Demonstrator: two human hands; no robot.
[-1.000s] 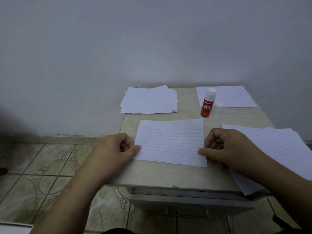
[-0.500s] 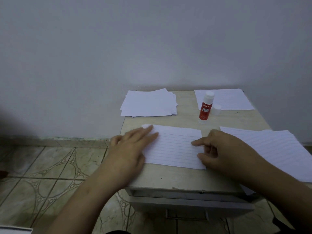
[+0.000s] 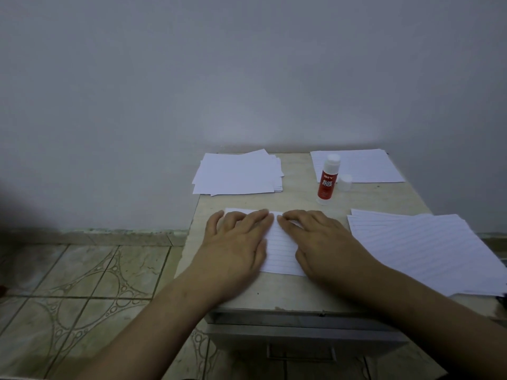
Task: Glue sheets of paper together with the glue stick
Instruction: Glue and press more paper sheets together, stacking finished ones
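A lined white sheet [image 3: 281,250] lies flat near the front of the small table [image 3: 296,198]. My left hand [image 3: 238,242] presses on its left half with straight fingers. My right hand [image 3: 318,242] presses on its right half, fingers flat, fingertips almost meeting the left hand's at the sheet's far edge. The red glue stick [image 3: 327,180] stands upright behind the sheet, uncapped, with its white cap [image 3: 345,182] beside it on the right. Most of the sheet is hidden under my hands.
A stack of plain white sheets [image 3: 238,172] lies at the back left. Lined sheets [image 3: 362,165] lie at the back right, and a larger pile of lined sheets [image 3: 428,248] overhangs the table's right front. A drawer [image 3: 301,333] sits below; tiled floor on the left.
Both hands left the sheet's side edges, where they pinched it, and moved inward onto it. They now lie flat on top, side by side.
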